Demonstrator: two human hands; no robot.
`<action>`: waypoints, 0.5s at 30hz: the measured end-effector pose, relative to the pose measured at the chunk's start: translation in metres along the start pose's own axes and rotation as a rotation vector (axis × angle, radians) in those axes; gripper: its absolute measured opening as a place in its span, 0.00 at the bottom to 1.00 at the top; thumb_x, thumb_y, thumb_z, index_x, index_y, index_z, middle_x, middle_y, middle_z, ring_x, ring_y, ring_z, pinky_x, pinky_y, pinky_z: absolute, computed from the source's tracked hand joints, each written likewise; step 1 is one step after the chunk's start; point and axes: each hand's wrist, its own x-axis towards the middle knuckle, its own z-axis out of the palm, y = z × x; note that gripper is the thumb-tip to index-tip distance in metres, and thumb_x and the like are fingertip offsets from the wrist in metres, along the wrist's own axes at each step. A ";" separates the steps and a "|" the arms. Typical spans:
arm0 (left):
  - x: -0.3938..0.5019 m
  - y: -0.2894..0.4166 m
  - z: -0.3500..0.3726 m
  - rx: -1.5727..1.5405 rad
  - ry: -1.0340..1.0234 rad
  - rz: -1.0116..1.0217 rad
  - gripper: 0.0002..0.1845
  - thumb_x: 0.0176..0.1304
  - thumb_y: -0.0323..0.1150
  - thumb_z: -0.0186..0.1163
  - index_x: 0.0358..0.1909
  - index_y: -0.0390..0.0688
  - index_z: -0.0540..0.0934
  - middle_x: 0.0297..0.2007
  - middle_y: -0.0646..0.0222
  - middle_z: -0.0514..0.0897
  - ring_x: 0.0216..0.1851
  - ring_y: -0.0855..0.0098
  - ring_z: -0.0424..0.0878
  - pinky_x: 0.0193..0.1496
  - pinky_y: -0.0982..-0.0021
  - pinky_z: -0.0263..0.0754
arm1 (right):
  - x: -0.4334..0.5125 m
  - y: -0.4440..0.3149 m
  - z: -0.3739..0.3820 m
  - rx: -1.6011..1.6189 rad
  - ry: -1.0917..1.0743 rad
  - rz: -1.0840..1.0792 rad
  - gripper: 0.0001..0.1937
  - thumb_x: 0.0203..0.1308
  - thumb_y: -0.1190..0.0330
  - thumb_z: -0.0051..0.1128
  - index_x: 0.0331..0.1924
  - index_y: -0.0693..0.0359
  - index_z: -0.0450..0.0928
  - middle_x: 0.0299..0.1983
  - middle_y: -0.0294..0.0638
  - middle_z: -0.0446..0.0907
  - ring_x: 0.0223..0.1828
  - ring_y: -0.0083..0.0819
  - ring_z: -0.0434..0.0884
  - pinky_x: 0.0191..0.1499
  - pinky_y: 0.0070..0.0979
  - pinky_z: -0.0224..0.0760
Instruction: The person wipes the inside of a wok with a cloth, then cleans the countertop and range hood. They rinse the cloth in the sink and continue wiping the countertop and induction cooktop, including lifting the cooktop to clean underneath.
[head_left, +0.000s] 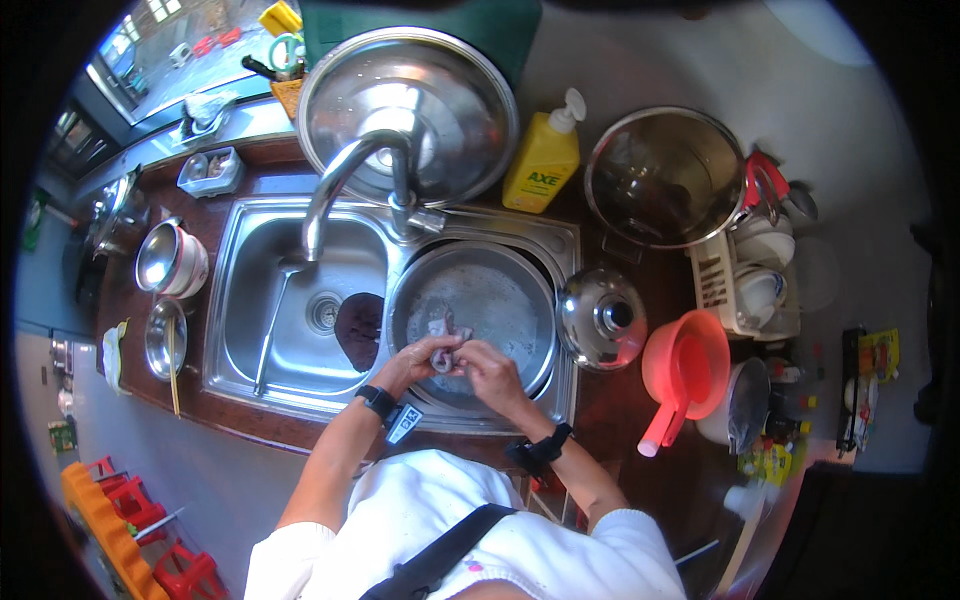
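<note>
Both my hands are over a wide round metal basin (517, 289) set in the right sink bowl, with what looks like cloudy water in it. My left hand (420, 360) grips a small, limp, greyish-pink piece (442, 361); whether it is meat or cloth I cannot tell. The fingers of my right hand (493, 373) close on the same piece from the other side. In the left sink bowl (251, 300), a long-handled metal ladle (271, 330) leans along the left side. A flat dark reddish-brown thing (361, 330) lies beside the drain (325, 311).
A chrome faucet (352, 161) arches over the left bowl. Behind it stands a large metal lid or basin (457, 97), near a yellow AXE pump bottle (541, 165). Rightward are a steel pot (667, 180), domed lid (601, 321) and red dipper (682, 375). Bowls (161, 259) sit left.
</note>
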 end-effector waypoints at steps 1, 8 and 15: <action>-0.001 0.001 -0.002 0.068 -0.056 0.007 0.17 0.55 0.30 0.65 0.46 0.38 0.74 0.36 0.61 0.82 0.31 0.68 0.82 0.37 0.61 0.84 | 0.001 0.004 -0.003 0.044 0.017 0.096 0.17 0.46 0.84 0.53 0.43 0.62 0.74 0.46 0.45 0.76 0.52 0.45 0.75 0.52 0.33 0.71; 0.003 0.012 0.001 0.567 -0.114 -0.158 0.08 0.53 0.27 0.65 0.34 0.39 0.77 0.25 0.65 0.80 0.28 0.71 0.81 0.27 0.70 0.76 | 0.023 0.037 0.009 -0.406 -0.337 -0.274 0.35 0.52 0.69 0.60 0.66 0.48 0.59 0.71 0.40 0.49 0.60 0.54 0.67 0.58 0.42 0.68; 0.009 0.019 0.020 1.052 -0.082 -0.234 0.07 0.49 0.30 0.67 0.22 0.41 0.78 0.22 0.68 0.78 0.23 0.75 0.77 0.23 0.72 0.66 | 0.025 0.065 0.024 -0.406 -0.287 -0.263 0.28 0.50 0.69 0.57 0.58 0.61 0.65 0.56 0.50 0.69 0.45 0.49 0.76 0.41 0.39 0.76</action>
